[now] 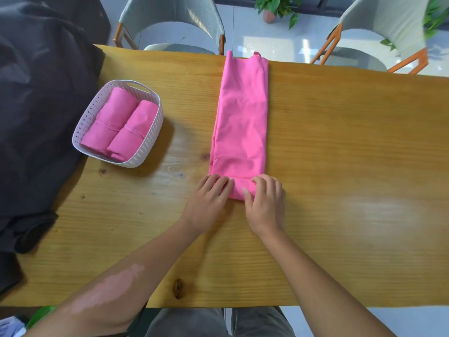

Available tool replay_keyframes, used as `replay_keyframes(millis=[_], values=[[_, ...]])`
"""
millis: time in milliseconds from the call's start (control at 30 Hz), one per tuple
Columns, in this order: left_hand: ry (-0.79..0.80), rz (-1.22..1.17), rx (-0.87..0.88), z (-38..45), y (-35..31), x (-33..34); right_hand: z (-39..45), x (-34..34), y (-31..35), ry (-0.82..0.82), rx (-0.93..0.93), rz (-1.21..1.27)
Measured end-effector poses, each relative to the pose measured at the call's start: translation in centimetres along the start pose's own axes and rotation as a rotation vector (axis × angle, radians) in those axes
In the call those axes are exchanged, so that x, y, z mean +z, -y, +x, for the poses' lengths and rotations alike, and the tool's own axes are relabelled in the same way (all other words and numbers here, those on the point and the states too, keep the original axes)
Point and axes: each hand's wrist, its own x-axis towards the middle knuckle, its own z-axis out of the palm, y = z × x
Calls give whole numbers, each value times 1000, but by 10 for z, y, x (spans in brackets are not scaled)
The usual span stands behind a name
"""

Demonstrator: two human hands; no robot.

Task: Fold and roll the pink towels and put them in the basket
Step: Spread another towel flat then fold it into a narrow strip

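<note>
A pink towel (243, 113), folded into a long narrow strip, lies across the wooden table (340, 142) from the far edge toward me. Its near end is turned over into a small roll. My left hand (209, 198) presses on the roll's left end and my right hand (264, 200) grips its right end, fingers curled over the cloth. At the left stands a white slotted basket (153, 132) holding two rolled pink towels (121, 122) side by side.
A dark garment (36, 105) covers the table's left end, right beside the basket. Two grey chairs with orange legs (175, 23) stand behind the far edge, and potted plants (279, 8) sit on the floor beyond.
</note>
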Motion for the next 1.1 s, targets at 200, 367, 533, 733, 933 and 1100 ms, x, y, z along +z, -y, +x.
replay_keyframes(millis=[200,367,533,733,933,1100], values=[[177,-79,-105,21,9,-7,5,0,-18,92,-174,-56],[238,-204,-244,50,22,-9,41,-5,-18,171,-152,22],[3,-68,-35,50,26,-7,69,2,-16,196,-69,43],[25,23,-23,47,29,7,86,15,-5,119,91,96],[75,46,-85,70,35,6,90,8,-10,-84,-120,31],[214,-9,-147,84,38,-2,83,7,-25,35,-305,-72]])
